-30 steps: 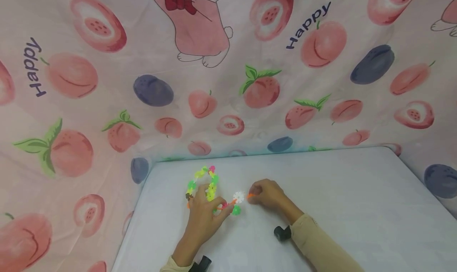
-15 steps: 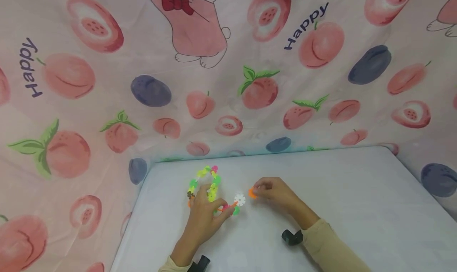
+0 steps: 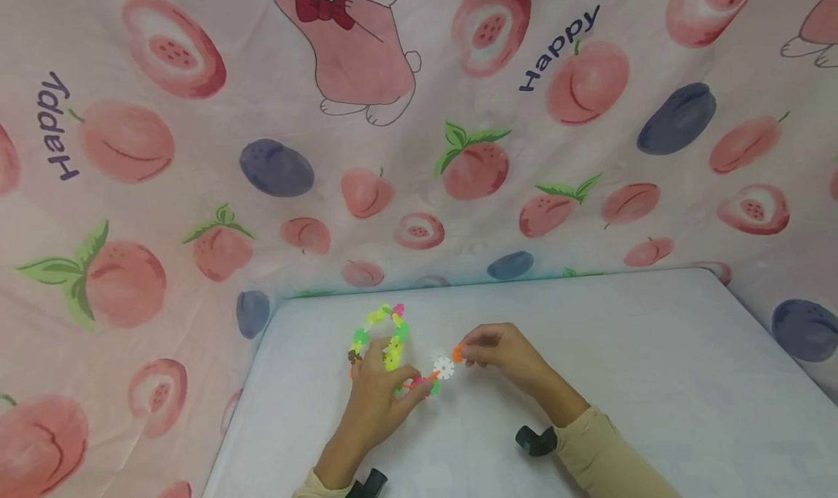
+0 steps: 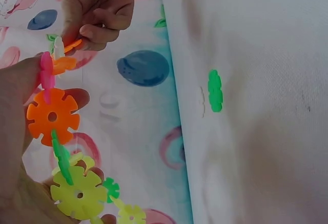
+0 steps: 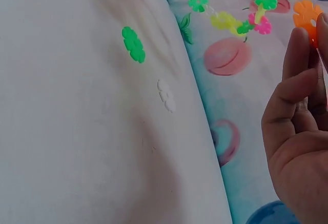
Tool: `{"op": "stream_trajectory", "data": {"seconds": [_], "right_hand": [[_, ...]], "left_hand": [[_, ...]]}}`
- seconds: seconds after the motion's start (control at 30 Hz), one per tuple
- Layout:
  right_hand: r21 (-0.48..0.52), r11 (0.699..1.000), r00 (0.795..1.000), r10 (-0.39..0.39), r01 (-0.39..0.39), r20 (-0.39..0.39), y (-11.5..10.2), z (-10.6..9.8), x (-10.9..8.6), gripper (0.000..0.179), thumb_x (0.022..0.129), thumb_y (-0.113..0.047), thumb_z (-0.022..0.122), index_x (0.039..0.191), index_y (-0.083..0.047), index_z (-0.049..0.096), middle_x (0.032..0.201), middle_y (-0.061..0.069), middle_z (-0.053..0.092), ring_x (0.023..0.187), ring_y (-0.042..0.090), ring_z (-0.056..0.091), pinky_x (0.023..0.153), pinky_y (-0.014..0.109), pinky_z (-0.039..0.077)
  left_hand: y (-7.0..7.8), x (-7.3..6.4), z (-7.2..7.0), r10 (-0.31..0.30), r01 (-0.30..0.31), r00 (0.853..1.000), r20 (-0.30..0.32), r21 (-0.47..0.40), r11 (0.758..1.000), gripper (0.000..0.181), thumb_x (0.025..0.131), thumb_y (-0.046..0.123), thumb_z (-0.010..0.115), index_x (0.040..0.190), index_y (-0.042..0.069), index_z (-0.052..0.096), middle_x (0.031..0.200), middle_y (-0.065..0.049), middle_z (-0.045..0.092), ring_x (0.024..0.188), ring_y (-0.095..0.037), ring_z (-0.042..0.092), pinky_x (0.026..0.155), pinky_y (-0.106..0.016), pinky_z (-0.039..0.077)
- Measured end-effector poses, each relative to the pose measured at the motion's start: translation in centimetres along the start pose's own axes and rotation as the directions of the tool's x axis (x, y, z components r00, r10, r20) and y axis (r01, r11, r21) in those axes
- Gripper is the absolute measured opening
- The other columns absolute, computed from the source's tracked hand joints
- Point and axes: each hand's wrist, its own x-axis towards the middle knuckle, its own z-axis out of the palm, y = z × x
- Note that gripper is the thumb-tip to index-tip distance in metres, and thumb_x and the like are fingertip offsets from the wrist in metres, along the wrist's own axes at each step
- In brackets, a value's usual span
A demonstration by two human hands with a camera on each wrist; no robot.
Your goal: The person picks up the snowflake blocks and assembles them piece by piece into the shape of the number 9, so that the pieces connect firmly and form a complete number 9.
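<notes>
My left hand (image 3: 376,400) holds a looped chain of interlocking snowflake discs (image 3: 394,351) in yellow, green, pink, brown and other colours. At the chain's near end a white snowflake disc (image 3: 444,368) sticks out to the right, beyond the thumb and a small orange disc. My right hand (image 3: 507,354) pinches a separate orange snowflake disc (image 3: 458,352) by its edge, close to the white one. In the left wrist view, a larger orange disc (image 4: 53,116) and a yellow disc (image 4: 78,196) face the camera along the chain. The right wrist view shows the pinched orange disc (image 5: 306,19) above my fingertips.
On the white table (image 3: 641,367) lie a loose green disc (image 5: 134,44) and a loose white disc (image 5: 166,96). A fruit-printed cloth (image 3: 419,156) rises behind the table and on its left side.
My right hand first turned the orange disc face-on and drew back slightly, then brought it left toward the white disc. The left hand and chain have shifted slightly right.
</notes>
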Motion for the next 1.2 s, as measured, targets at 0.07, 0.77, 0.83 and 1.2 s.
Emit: {"op": "stream_trajectory", "data": {"seconds": [0.07, 0.77, 0.83, 1.2], "right_hand": [[0.005, 1.000, 1.000, -0.008, 0.008, 0.004, -0.12, 0.05, -0.06, 0.016, 0.092, -0.021, 0.077, 0.100, -0.007, 0.077, 0.093, 0.012, 0.075, 0.082, 0.027, 0.071, 0.075, 0.042, 0.058], [0.120, 0.991, 0.993, -0.066, 0.054, 0.098, -0.15, 0.23, -0.05, 0.017, 0.089, -0.013, 0.079, 0.093, 0.003, 0.077, 0.086, 0.003, 0.072, 0.083, 0.029, 0.072, 0.077, 0.033, 0.060], [0.132, 0.990, 0.992, -0.072, 0.058, 0.105, -0.13, 0.23, -0.04, 0.018, 0.089, -0.012, 0.079, 0.093, 0.004, 0.076, 0.086, 0.001, 0.072, 0.081, 0.023, 0.071, 0.077, 0.032, 0.060], [0.189, 0.977, 0.979, -0.132, 0.102, 0.155, -0.32, 0.32, -0.05, 0.017, 0.089, -0.007, 0.077, 0.092, 0.009, 0.074, 0.084, -0.002, 0.072, 0.080, 0.014, 0.069, 0.075, 0.032, 0.059]], "left_hand": [[0.04, 0.02, -0.03, 0.001, -0.001, 1.000, 0.000, -0.004, 1.000, 0.021, 0.084, 0.048, 0.081, 0.074, 0.032, 0.072, 0.130, -0.017, 0.055, 0.127, -0.028, 0.048, 0.086, -0.046, 0.035], [0.33, 0.26, 0.02, 0.031, -0.031, 1.000, 0.005, -0.016, 0.999, 0.014, 0.082, 0.040, 0.083, 0.078, 0.031, 0.073, 0.131, -0.016, 0.051, 0.126, -0.032, 0.048, 0.092, -0.056, 0.032], [0.35, 0.34, -0.08, 0.033, -0.033, 0.999, 0.011, -0.014, 0.999, 0.015, 0.082, 0.042, 0.082, 0.078, 0.031, 0.072, 0.130, -0.016, 0.051, 0.126, -0.033, 0.047, 0.092, -0.055, 0.032], [0.57, 0.38, -0.57, 0.029, -0.026, 0.997, 0.071, -0.041, 0.999, 0.017, 0.082, 0.044, 0.078, 0.080, 0.029, 0.071, 0.132, -0.021, 0.048, 0.130, -0.039, 0.047, 0.092, -0.056, 0.032]]}}
